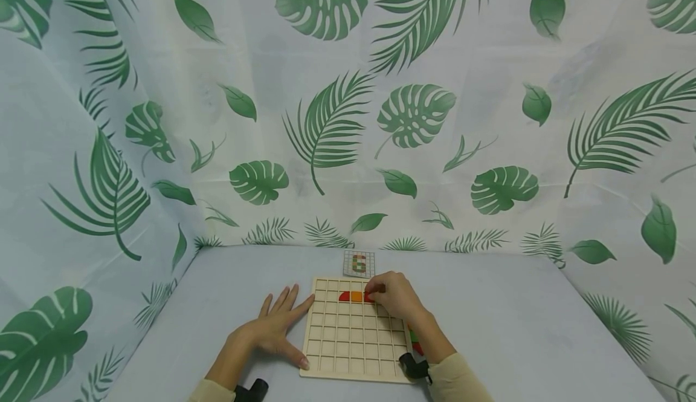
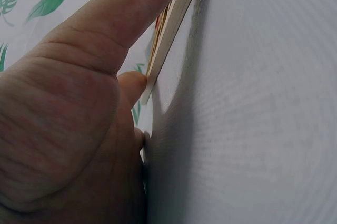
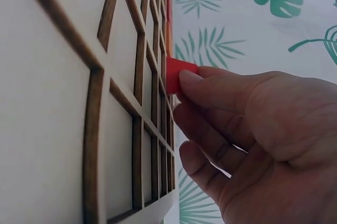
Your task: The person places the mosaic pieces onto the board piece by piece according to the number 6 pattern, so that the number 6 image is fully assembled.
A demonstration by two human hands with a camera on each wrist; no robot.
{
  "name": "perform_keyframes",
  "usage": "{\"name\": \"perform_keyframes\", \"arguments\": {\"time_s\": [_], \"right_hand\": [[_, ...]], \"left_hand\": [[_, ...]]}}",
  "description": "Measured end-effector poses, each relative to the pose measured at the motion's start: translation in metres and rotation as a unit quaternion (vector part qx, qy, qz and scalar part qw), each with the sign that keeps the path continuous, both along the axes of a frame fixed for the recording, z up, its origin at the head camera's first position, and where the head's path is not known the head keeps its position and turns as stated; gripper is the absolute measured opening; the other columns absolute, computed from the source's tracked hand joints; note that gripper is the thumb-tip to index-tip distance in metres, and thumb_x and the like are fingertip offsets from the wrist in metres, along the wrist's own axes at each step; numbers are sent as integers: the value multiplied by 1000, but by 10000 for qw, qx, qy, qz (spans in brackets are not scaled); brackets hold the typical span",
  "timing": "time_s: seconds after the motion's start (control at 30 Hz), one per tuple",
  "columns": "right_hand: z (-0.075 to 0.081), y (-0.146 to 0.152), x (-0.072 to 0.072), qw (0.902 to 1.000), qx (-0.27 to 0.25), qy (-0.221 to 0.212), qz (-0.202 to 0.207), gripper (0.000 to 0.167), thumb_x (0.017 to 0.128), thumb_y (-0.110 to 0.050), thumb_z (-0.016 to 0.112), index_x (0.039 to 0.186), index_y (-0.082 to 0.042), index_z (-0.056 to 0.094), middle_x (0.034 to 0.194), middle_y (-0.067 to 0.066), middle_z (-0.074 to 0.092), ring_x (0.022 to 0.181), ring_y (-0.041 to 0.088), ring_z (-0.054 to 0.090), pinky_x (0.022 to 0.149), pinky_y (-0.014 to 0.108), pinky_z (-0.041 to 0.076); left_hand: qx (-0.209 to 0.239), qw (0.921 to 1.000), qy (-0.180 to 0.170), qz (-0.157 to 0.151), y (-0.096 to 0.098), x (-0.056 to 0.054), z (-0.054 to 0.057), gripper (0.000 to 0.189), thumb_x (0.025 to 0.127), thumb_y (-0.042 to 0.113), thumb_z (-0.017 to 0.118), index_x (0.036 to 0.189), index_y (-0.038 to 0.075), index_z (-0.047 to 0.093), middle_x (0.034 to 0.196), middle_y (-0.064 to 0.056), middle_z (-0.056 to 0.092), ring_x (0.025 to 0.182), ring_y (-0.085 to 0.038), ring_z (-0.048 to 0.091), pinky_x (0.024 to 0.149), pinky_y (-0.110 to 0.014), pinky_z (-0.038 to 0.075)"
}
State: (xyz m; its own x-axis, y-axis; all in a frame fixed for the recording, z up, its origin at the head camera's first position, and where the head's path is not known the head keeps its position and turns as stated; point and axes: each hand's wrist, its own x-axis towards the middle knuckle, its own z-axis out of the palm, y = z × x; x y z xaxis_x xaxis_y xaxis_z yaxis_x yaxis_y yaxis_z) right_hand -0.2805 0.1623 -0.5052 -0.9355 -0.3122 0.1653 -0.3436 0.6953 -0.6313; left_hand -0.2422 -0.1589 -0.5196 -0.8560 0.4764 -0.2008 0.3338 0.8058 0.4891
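A wooden grid board lies on the table. In one of its upper rows sit a red piece with a curved corner and an orange square tile, side by side. My right hand pinches a red tile between thumb and forefinger, at the cell just right of the orange one. From the head view I cannot tell whether that tile is fully seated. My left hand has its fingers spread, with thumb and forefinger touching the board's left edge.
A small pattern card showing a coloured figure on a grid lies behind the board. Green and red pieces peek out at the board's right side, partly hidden by the right forearm. A leaf-print curtain hangs behind the table.
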Motion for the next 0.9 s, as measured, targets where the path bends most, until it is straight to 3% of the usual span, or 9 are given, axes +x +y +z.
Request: {"name": "perform_keyframes", "arguments": {"time_s": [0.43, 0.9], "right_hand": [[-8, -3, -2, 9999, 82, 97, 103, 5, 90, -10, 80, 96, -10, 80, 86, -5, 72, 77, 8, 61, 66, 24, 52], [-3, -5, 1, 9991, 367, 78, 182, 5, 91, -8, 79, 95, -9, 81, 91, 1, 74, 80, 11, 63, 66, 27, 54]], "left_hand": [[-23, 10000, 14, -2, 0, 1, 1, 137, 55, 74, 90, 167, 31, 23, 175, -19, -2, 163, -40, -6, 126, -69, -9], [-8, 10000, 30, 33, 1, 0, 0, 137, 54, 74, 91, 166, 30, 25, 175, -19, 0, 163, -40, -5, 126, -68, -8]]}}
